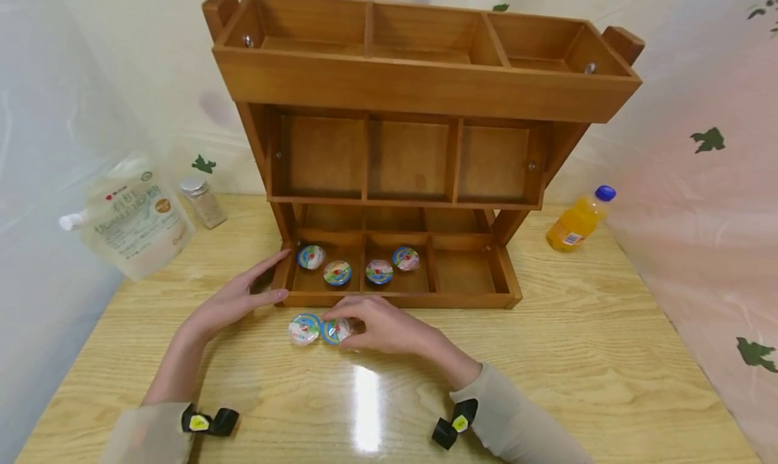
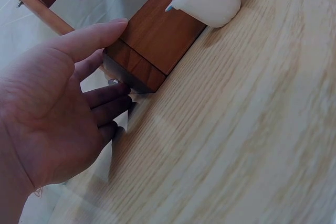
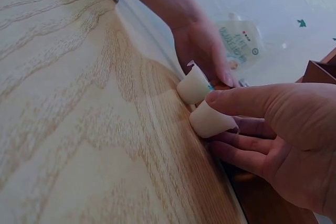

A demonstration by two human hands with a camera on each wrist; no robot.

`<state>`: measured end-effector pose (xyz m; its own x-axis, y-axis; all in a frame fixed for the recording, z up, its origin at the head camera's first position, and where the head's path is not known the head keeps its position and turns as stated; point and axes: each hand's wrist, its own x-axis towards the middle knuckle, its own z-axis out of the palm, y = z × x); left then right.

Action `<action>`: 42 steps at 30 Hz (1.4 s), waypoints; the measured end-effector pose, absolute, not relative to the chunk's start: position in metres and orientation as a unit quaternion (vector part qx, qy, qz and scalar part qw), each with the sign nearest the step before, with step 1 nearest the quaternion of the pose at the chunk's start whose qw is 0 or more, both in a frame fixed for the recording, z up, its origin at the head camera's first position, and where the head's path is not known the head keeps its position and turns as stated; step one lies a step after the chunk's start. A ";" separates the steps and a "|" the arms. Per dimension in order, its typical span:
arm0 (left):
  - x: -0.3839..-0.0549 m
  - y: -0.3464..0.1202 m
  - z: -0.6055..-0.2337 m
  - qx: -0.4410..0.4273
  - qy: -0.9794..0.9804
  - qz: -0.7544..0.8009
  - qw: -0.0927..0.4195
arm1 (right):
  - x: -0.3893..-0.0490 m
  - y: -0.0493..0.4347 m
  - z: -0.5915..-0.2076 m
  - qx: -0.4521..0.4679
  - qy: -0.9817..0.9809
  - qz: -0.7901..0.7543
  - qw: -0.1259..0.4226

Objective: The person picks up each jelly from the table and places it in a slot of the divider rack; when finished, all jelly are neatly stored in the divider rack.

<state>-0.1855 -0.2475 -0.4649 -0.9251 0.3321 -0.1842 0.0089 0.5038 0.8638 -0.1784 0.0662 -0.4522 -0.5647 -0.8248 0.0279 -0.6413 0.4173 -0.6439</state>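
Head view: a cup is pinched by the fingers of the right hand, in front of the rack and just beside a second cup. Four more cups are held in the bottom tray, two in the left compartment, two in the middle.

Left wrist view: the rack's end is touched by the left hand, its fingers spread.

Right wrist view: the pinched cup is held between thumb and fingers.

Screened-off corner, room type unclear, leaf-print sheeting behind and beside wood-grain table

Pale leaf-patterned sheeting behind wood-grain table.
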 end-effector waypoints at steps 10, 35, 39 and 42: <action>-0.185 -0.247 -0.464 0.102 0.850 0.490 0.165 | -0.179 0.068 -0.448 -0.440 0.828 -0.312 0.151; -0.185 -0.248 -0.466 0.098 0.848 0.493 0.167 | -0.200 0.125 -0.418 -0.381 0.830 -0.402 0.069; -0.186 -0.249 -0.466 0.099 0.849 0.493 0.166 | -0.206 0.138 -0.417 -0.370 0.828 -0.416 0.059; -0.186 -0.249 -0.467 0.100 0.848 0.494 0.165 | -0.210 0.147 -0.415 -0.360 0.828 -0.427 0.056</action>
<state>-0.1861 -0.2490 -0.4669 -0.9257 0.3325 -0.1804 0.0072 0.4922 0.8704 -0.2100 0.1472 -0.4154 -0.7349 -0.6433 0.2147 -0.5480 0.3769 -0.7467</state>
